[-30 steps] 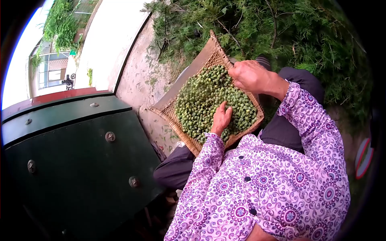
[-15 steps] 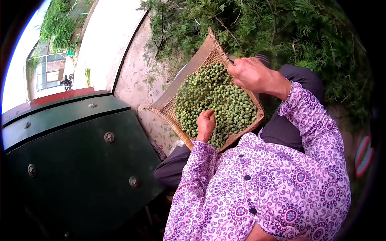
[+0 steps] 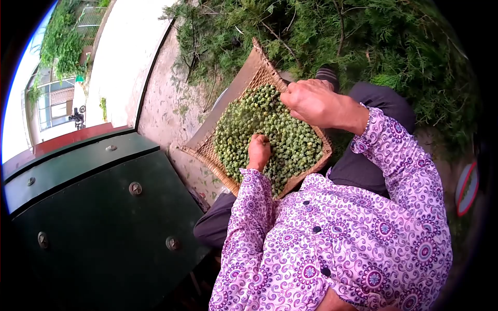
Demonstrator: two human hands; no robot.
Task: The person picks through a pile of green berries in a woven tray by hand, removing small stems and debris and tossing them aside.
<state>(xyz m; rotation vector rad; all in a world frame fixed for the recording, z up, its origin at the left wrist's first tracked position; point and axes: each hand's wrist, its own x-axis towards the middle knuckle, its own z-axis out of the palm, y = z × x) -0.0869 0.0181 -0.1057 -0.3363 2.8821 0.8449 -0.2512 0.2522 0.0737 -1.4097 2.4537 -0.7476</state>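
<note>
A woven winnowing basket [image 3: 207, 154] rests tilted across my lap, holding a wide heap of small round green fruits [image 3: 295, 142]. My left hand [image 3: 259, 152] is in the middle of the heap, its fingers curled closed against the fruits. Whatever it holds is hidden. Over the basket's far right rim is my right hand [image 3: 316, 105], also closed, with the back of the hand and the knuckles showing. I cannot make out what its fingers hold, or whether they grip the rim beneath.
Cut leafy evergreen branches [image 3: 389, 46] are piled beyond and to the right of the basket. A dark green metal box or panel with round studs [image 3: 109, 202] stands at my left. Between them lies leaf-strewn concrete ground [image 3: 171, 98]. A red-edged object [image 3: 466, 189] is at far right.
My left hand has shifted slightly on the fruits and turned a little. The whole view has slid left; my right hand stays over the same part of the basket rim.
</note>
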